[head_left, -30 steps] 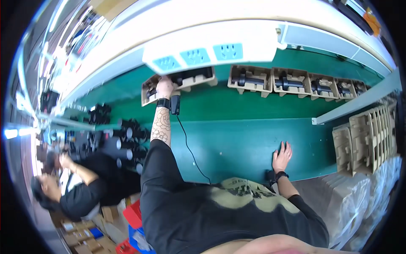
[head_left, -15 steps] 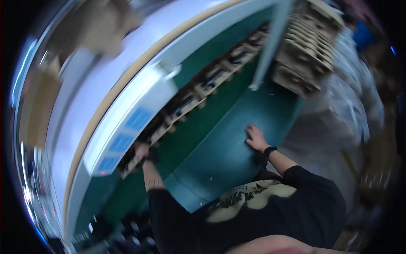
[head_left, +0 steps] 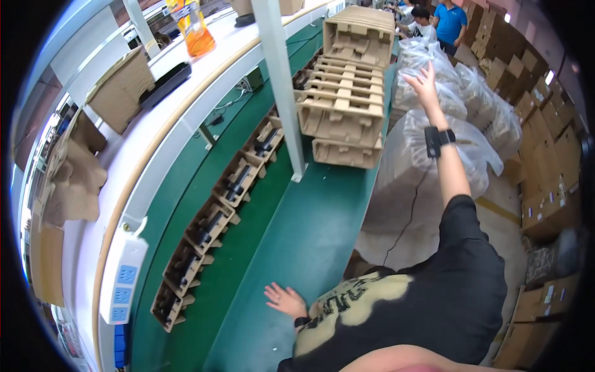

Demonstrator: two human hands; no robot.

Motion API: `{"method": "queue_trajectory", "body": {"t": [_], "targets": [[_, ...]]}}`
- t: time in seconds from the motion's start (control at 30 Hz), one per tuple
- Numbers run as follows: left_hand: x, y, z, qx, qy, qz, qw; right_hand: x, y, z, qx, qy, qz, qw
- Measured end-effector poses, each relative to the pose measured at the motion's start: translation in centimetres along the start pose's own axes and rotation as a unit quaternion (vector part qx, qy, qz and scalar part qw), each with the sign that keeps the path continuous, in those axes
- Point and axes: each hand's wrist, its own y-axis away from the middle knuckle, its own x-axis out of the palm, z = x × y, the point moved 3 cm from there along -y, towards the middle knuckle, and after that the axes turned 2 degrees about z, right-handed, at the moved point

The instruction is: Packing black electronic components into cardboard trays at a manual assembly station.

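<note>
My left hand (head_left: pixel 286 300) rests with spread fingers on the green worktop (head_left: pixel 297 217), close to my body, and holds nothing. Stretched out to the far right, my right hand (head_left: pixel 424 87) is open and empty, fingers apart. In the picture it lies over clear plastic bags (head_left: pixel 412 133); whether it touches them I cannot tell. To its left stands a tall stack of brown moulded pulp trays (head_left: pixel 344 115). A row of pulp trays (head_left: pixel 197 240) runs along the green belt left of the worktop, with black parts (head_left: pixel 238 183) in their compartments.
A grey post (head_left: pixel 285 93) rises beside the stack. At left, a white power strip (head_left: pixel 124 279) hangs under a white shelf (head_left: pixel 124 152) bearing cardboard and an orange bottle (head_left: pixel 197 40). Cardboard boxes (head_left: pixel 551 149) line the right. People, one in blue (head_left: pixel 449 25), are at the back.
The view has swung toward the stack and bags. My right hand has left the worktop and reached far out; my left hand has come from the tray row onto the worktop.
</note>
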Motion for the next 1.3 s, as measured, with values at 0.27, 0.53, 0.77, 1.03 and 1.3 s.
{"method": "queue_trajectory", "body": {"t": [0.27, 0.53, 0.77, 1.03, 1.3], "targets": [[-0.2, 0.3, -0.9, -0.047, -0.044, 0.036, 0.997, 5.6, -18.8, -8.2, -0.082, 0.261, 0.057, 0.960], [1.8, 0.0, -2.4, -0.164, -0.036, 0.058, 0.984, 6.1, -19.7, -10.7, -0.097, -0.021, 0.062, 0.993], [2.0, -0.5, -2.9, -0.168, 0.008, 0.096, 0.981, 1.8, -21.6, -10.4, -0.054, -0.192, 0.087, 0.976], [-0.1, 1.6, -2.1, -0.067, 0.059, 0.089, 0.992, -0.1, -26.5, -9.1, -0.034, -0.207, 0.041, 0.977], [-1.1, 4.9, -0.6, -0.005, 0.143, 0.065, 0.988, -3.4, -21.4, -7.4, 0.019, -0.380, -0.002, 0.925]]}}
